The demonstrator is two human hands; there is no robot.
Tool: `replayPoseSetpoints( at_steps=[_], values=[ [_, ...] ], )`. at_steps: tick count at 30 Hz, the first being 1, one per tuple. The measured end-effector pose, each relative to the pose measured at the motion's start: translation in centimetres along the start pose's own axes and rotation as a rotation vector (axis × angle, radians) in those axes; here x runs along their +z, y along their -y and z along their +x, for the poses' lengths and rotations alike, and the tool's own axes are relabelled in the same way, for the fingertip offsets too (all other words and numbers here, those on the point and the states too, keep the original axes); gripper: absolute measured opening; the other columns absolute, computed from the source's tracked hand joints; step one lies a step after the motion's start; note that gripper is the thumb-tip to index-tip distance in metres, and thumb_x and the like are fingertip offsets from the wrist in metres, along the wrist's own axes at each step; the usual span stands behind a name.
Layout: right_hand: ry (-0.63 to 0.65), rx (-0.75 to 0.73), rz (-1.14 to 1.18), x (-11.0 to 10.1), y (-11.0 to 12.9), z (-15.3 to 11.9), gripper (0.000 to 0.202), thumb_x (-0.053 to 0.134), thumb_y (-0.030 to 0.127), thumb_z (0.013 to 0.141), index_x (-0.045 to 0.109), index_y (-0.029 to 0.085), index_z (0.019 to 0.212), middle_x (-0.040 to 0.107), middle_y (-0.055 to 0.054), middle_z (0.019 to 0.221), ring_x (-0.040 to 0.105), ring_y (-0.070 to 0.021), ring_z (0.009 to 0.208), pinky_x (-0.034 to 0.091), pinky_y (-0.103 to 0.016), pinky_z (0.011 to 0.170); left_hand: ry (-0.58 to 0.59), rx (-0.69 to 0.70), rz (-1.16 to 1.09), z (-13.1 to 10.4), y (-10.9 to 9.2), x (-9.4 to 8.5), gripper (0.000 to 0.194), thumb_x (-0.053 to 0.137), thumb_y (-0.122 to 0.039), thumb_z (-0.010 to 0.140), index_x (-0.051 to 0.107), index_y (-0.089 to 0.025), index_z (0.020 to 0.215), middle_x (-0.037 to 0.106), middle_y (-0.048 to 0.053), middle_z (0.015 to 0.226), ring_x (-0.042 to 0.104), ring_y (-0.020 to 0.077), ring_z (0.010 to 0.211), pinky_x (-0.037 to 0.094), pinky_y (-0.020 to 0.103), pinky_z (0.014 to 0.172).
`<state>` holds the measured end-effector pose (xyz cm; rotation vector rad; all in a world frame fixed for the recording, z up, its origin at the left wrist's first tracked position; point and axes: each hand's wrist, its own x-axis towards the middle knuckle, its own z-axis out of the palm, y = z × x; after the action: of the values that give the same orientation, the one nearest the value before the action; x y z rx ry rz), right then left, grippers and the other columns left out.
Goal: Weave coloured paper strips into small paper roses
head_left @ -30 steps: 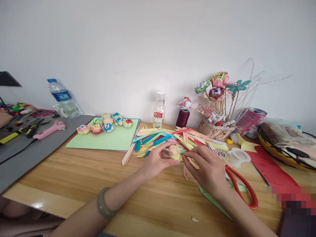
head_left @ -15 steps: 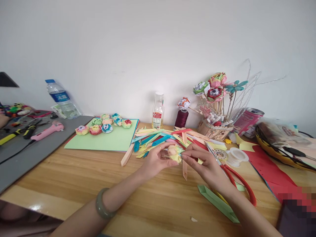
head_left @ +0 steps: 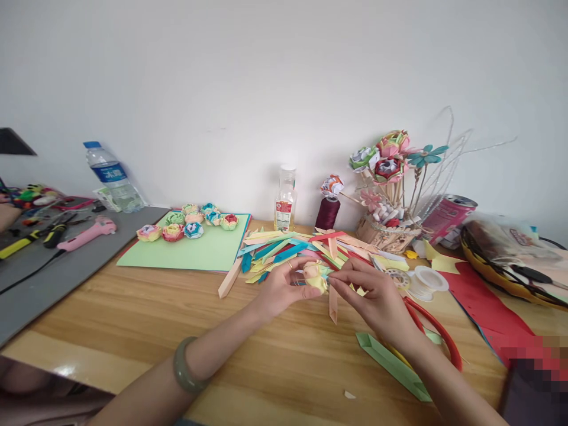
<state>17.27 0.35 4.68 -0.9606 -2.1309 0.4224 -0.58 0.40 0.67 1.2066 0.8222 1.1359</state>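
A small paper flower (head_left: 316,279) in pale yellow and peach sits between my hands, above the near edge of a pile of folded paper strips (head_left: 284,251). My left hand (head_left: 286,287) is closed around its left side, thumb below and fingers above. Fine thread or wire seems to run across the flower near those fingers. At its right side my right hand (head_left: 370,293) pinches a light blue-green bit of the flower between thumb and fingertips. Red-handled pliers or scissors (head_left: 450,331) lie partly under my right forearm, beside a folded green strip (head_left: 393,367).
Several finished paper flowers (head_left: 194,231) rest on a light green sheet (head_left: 177,257) at left. A clear bottle (head_left: 285,204), a dark thread spool (head_left: 327,213) and a basket of flowers (head_left: 386,234) stand by the wall. White spools (head_left: 429,283) lie at right; a pink glue gun (head_left: 91,234) at left.
Both hands stay nearly in place around the flower. My right fingers have shifted slightly at its right edge, and the whole view has moved a little.
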Motion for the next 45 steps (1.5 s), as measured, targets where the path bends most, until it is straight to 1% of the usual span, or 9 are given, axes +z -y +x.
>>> replayPoseSetpoints(
  at_steps=[4, 8, 12, 15, 20, 24, 29, 36, 45],
  values=[
    [-0.199, -0.106, -0.326, 1.4, -0.2, -0.8, 0.012, 0.056, 0.021, 0.081, 0.066, 0.019, 0.074, 0.058, -0.003, 0.067, 0.055, -0.0137, 0.061, 0.04, -0.024, 0.051, -0.062, 0.01, 0.132, -0.1, 0.2, 0.2, 0.056, 0.077, -0.031, 0.056, 0.058, -0.02, 0.107, 0.06, 0.007, 0.108, 0.055, 0.0219, 0.097, 0.044, 0.033, 0.084],
    [-0.266, -0.155, -0.441, 1.9, 0.0, -1.1, 0.009, 0.058, 0.019, 0.078, 0.064, 0.018, 0.072, 0.058, -0.003, 0.066, 0.055, -0.0134, 0.059, 0.039, -0.024, 0.05, -0.08, 0.005, 0.16, -0.1, 0.4, 0.3, 0.057, 0.076, -0.03, 0.056, 0.057, -0.018, 0.108, 0.059, 0.008, 0.11, 0.053, 0.0228, 0.101, 0.043, 0.034, 0.086],
    [-0.172, -0.078, -0.183, 1.4, 0.0, -0.8, 0.009, 0.055, 0.02, 0.081, 0.064, 0.019, 0.078, 0.056, -0.004, 0.071, 0.055, -0.0143, 0.064, 0.044, -0.026, 0.055, -0.062, 0.024, 0.133, -0.1, 0.3, 0.2, 0.055, 0.076, -0.028, 0.057, 0.057, -0.019, 0.108, 0.06, 0.008, 0.11, 0.053, 0.0231, 0.103, 0.041, 0.035, 0.089],
    [-0.079, -0.003, 0.019, 0.8, 0.0, -0.4, 0.013, 0.053, 0.022, 0.083, 0.065, 0.019, 0.082, 0.055, -0.003, 0.072, 0.055, -0.0148, 0.066, 0.045, -0.027, 0.06, -0.092, 0.014, 0.088, 0.0, 0.2, 0.1, 0.055, 0.076, -0.026, 0.057, 0.057, -0.018, 0.108, 0.059, 0.009, 0.113, 0.053, 0.0239, 0.106, 0.041, 0.036, 0.09],
    [-0.004, 0.127, 0.125, 0.3, 0.3, 0.0, 0.016, 0.053, 0.023, 0.084, 0.067, 0.019, 0.077, 0.058, -0.003, 0.072, 0.056, -0.0145, 0.066, 0.044, -0.027, 0.06, -0.057, 0.027, 0.061, 0.1, 0.3, 0.1, 0.055, 0.076, -0.024, 0.057, 0.056, -0.018, 0.108, 0.059, 0.009, 0.114, 0.055, 0.0226, 0.102, 0.043, 0.035, 0.087],
    [0.022, 0.09, 0.105, 0.3, -0.1, 0.0, 0.013, 0.054, 0.022, 0.084, 0.065, 0.018, 0.079, 0.058, -0.003, 0.073, 0.056, -0.0142, 0.066, 0.044, -0.026, 0.06, -0.034, 0.035, 0.082, 0.1, 0.3, 0.0, 0.055, 0.076, -0.022, 0.057, 0.055, -0.017, 0.108, 0.058, 0.01, 0.115, 0.056, 0.0217, 0.1, 0.044, 0.034, 0.086],
    [0.008, -0.022, -0.052, 0.6, -0.7, -0.4, 0.015, 0.047, 0.019, 0.087, 0.061, 0.017, 0.082, 0.055, -0.005, 0.078, 0.054, -0.0146, 0.071, 0.044, -0.027, 0.062, -0.007, 0.05, 0.101, 0.1, 0.5, -0.1, 0.054, 0.076, -0.024, 0.058, 0.056, -0.018, 0.108, 0.058, 0.009, 0.115, 0.056, 0.0212, 0.099, 0.044, 0.033, 0.085],
    [-0.018, -0.188, -0.233, 0.8, -0.9, -0.6, 0.014, 0.043, 0.016, 0.087, 0.057, 0.016, 0.089, 0.055, -0.006, 0.08, 0.053, -0.0149, 0.07, 0.044, -0.027, 0.061, -0.052, 0.007, 0.12, 0.2, 0.2, 0.1, 0.055, 0.076, -0.025, 0.057, 0.056, -0.017, 0.107, 0.059, 0.008, 0.113, 0.055, 0.0203, 0.099, 0.043, 0.032, 0.087],
    [-0.023, -0.224, -0.296, 0.7, -1.1, -0.3, 0.011, 0.048, 0.019, 0.086, 0.059, 0.016, 0.087, 0.055, -0.005, 0.078, 0.054, -0.0143, 0.069, 0.043, -0.026, 0.06, -0.012, 0.036, 0.137, 0.1, 0.2, -0.1, 0.053, 0.075, -0.026, 0.058, 0.056, -0.018, 0.107, 0.059, 0.007, 0.11, 0.056, 0.0182, 0.094, 0.045, 0.031, 0.084]
  ],
)
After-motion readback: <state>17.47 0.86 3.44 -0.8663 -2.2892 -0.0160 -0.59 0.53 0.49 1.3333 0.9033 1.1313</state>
